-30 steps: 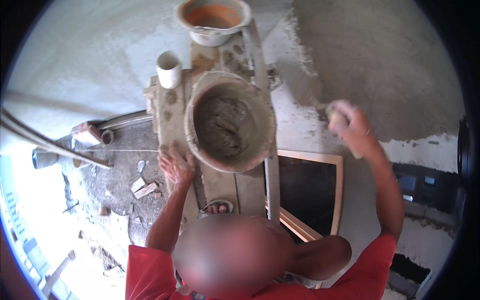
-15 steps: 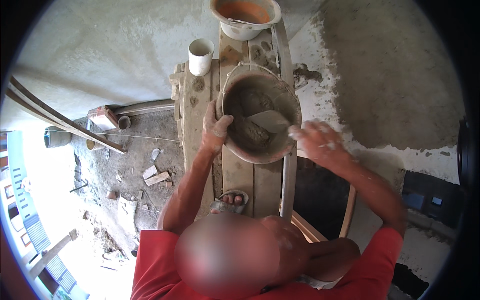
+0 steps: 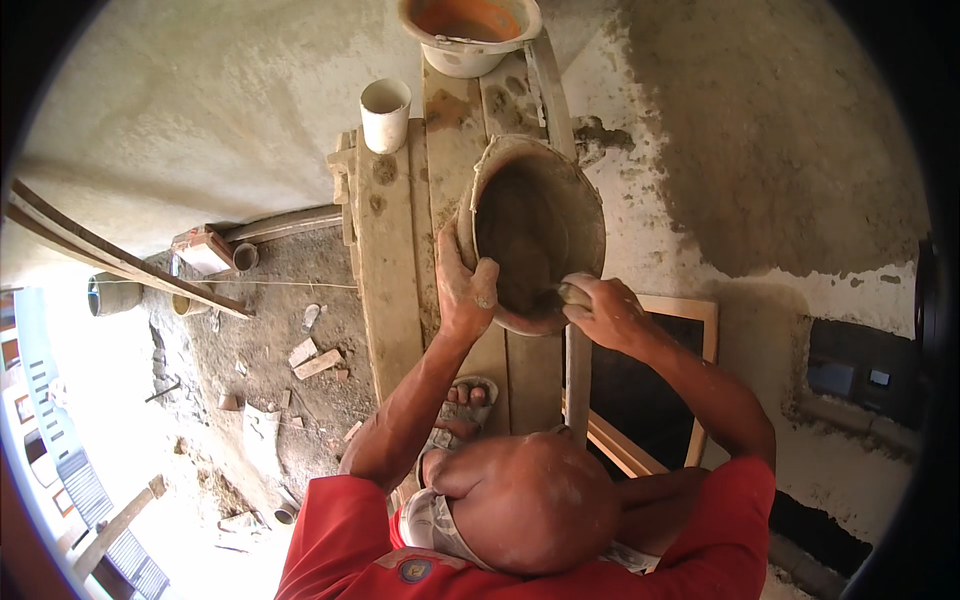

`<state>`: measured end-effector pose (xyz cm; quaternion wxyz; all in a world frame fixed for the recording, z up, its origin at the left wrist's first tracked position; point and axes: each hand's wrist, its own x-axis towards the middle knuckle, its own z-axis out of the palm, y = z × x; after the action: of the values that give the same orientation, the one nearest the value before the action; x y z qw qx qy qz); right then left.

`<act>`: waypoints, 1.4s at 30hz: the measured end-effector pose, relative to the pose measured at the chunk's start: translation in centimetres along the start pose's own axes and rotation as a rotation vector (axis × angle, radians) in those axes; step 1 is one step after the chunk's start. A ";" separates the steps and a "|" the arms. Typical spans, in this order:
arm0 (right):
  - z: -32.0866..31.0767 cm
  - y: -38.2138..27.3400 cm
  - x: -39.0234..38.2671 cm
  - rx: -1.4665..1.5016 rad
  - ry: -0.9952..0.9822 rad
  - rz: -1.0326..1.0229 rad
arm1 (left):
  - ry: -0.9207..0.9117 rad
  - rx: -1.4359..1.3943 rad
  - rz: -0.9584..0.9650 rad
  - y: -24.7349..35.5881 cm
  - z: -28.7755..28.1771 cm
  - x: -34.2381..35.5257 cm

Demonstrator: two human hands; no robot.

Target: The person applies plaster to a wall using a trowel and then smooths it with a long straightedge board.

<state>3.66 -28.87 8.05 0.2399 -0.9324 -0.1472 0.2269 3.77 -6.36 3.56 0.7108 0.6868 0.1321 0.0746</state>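
A mortar-crusted bucket (image 3: 588,225) tilts above the plank platform, its mouth turned toward the right. My left hand (image 3: 466,285) is closed on the bucket's left side, thumb near the rim. Grey wet mortar (image 3: 525,240) lies in the shadowed inside. At the near right rim, my right hand (image 3: 604,308) is closed round the handle of a trowel. The trowel's blade is down in the dark bucket and cannot be made out now.
Wooden planks (image 3: 470,350) run away from me, with my sandalled foot (image 3: 466,395) on them. Farther off stand a white cup (image 3: 386,125) and a basin (image 3: 465,60) with an orange inside. A partly plastered wall (image 3: 790,150) rises at right; rubble (image 3: 318,362) lies below left.
The bucket has tipped toward the right and shifted slightly right, with my left hand moving along. My right hand has moved left and down to the rim. The trowel blade has gone from sight.
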 end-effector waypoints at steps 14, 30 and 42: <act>-8.8 -1.1 -4.9 -0.027 0.157 0.067 | -0.140 -0.220 -0.168 -4.1 -4.2 1.0; -32.6 -12.3 -25.4 0.474 0.301 0.356 | -0.171 -0.554 -0.205 -5.7 -4.4 1.9; -37.5 -9.3 -29.9 -0.212 0.856 0.535 | -0.130 -0.635 -0.362 -6.3 -2.9 2.6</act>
<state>-4.89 -46.79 52.65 0.1165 -0.9659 0.1856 -0.1379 4.98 -3.13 -3.04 0.8971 0.4008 0.1764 -0.0588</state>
